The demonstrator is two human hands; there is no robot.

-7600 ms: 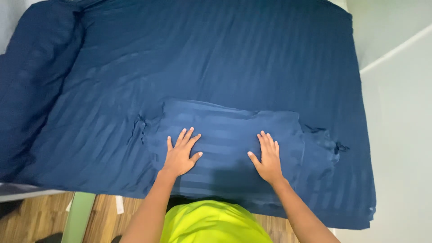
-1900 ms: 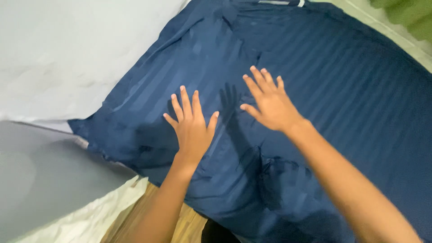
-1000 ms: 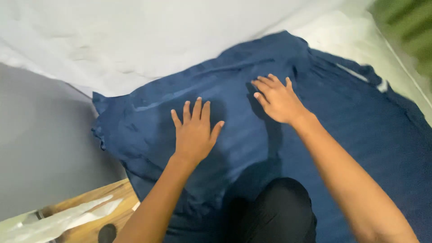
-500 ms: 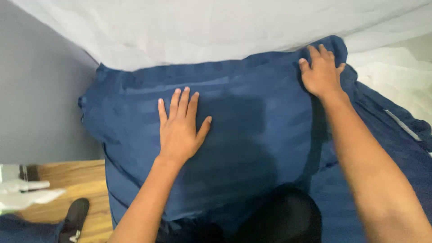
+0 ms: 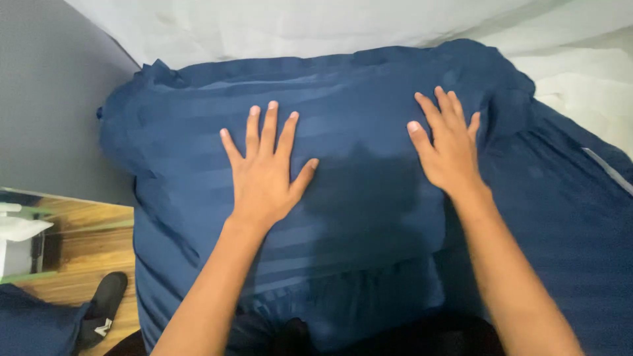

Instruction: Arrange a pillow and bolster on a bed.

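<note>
A pillow in a dark blue striped case (image 5: 359, 138) lies at the head of a bed. My left hand (image 5: 264, 171) is pressed flat on its left half, fingers spread. Flat on its right half rests my right hand (image 5: 448, 145), fingers apart and pointing toward the far edge. Neither hand holds anything. The pillow sits on a matching dark blue striped sheet (image 5: 567, 224) that runs off to the right.
A white cloth (image 5: 316, 26) lies beyond the pillow, with more white fabric (image 5: 587, 86) at the right. A grey wall (image 5: 46, 99) stands at the left. A wooden floor (image 5: 86, 244) with a black slipper (image 5: 102, 310) shows at lower left.
My right hand left the pillow's far right corner and came down flat on its right half. My left hand stayed flat on the pillow. The view moved slightly closer.
</note>
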